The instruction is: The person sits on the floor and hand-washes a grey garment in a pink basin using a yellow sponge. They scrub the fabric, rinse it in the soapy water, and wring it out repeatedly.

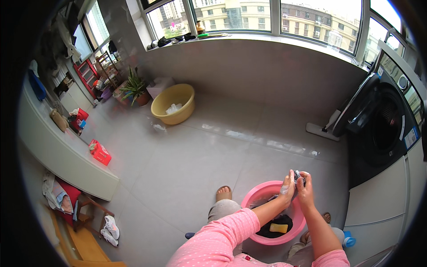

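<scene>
My left hand [288,192] and my right hand [306,193] are raised over the far rim of a pink plastic basin [255,193]. Between them they squeeze a small dark wet cloth [297,176], mostly hidden by the fingers. White suds cling to my left wrist. Black fabric [265,231] lies in the near part of the basin, and a yellow bar of soap [279,228] rests on top of it. My forearms cover part of the basin's contents.
A yellow plastic tub [188,106] holding something white stands by the wall. Right, a front-loading washing machine [380,116] has its door open, with a flat mop [322,131] below. White shoes [110,230] and a red box [100,152] sit left. Wet patches mark the tiles.
</scene>
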A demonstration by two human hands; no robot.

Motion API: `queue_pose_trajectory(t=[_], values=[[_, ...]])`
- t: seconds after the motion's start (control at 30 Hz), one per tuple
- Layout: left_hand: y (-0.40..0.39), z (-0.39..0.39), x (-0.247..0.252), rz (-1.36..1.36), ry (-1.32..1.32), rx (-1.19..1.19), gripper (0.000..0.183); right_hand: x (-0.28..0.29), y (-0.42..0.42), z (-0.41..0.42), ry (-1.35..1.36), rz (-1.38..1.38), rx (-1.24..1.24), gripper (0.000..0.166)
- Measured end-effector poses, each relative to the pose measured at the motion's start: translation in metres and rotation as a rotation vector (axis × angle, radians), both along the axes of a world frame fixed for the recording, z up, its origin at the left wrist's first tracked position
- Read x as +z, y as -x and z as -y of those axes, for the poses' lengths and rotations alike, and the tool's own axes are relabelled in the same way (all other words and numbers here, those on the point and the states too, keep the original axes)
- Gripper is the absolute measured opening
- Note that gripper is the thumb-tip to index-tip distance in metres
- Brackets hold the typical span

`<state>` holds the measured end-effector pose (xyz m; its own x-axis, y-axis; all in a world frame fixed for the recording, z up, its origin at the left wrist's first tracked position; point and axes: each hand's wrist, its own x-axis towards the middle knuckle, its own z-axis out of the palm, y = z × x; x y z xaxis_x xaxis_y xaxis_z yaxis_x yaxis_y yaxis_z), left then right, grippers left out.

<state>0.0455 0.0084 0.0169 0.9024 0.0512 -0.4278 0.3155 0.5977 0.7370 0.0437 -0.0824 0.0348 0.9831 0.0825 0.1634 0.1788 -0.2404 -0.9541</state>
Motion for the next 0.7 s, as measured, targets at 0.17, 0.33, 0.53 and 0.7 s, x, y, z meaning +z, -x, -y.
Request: queue_pose_trajectory(t=[0.17,0.33,0.53,0.7], values=[[0.007,-0.008,-0.001,0.003,0.267,-0.073,0.059,0.011,0.01,-0.016,0.067,-0.038,-0.016,0.053],[0.01,-0.008,0.003,0.086,0.13,-0.062,0.038,-0.001,0.005,-0.011,-0.176,-0.146,-0.027,0.042],[0.007,-0.011,-0.005,0.072,0.044,-0.019,0.019,-0.006,0.006,-0.007,-0.464,-0.214,0.036,0.034],[0.008,-0.01,0.002,0.043,-0.053,0.009,0.015,-0.016,0.007,-0.004,-0.652,-0.224,0.086,0.033]])
